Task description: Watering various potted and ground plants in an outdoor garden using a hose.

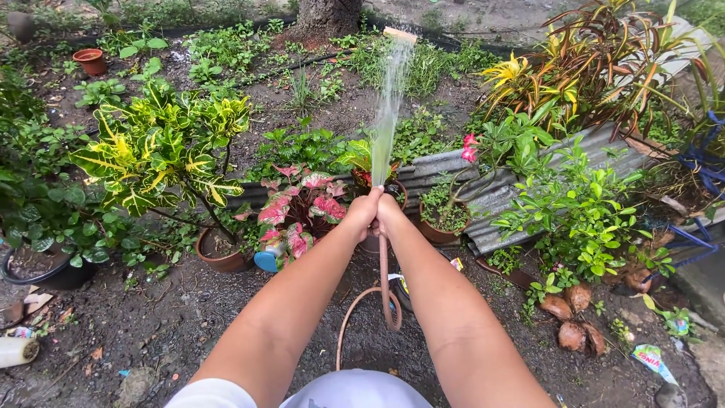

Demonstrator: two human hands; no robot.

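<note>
My left hand (363, 209) and my right hand (390, 211) are clasped together around the end of a brownish-pink garden hose (385, 283), which drops between my forearms and loops over the dirt. A fan of water (390, 98) sprays up and away from the hands, toward the far garden bed by a tree trunk (326, 17). Right below the hands stands a pink-and-green leafed plant (302, 208). A terracotta pot (371, 243) is partly hidden behind my hands.
A yellow-green croton in a brown pot (220, 255) stands left. Corrugated metal sheets (498, 193) lie right, beside a potted plant with a pink flower (444, 219), a green shrub (581, 211) and coconut husks (574, 317). A black pot (45, 272) and a white bottle (16, 350) are at far left.
</note>
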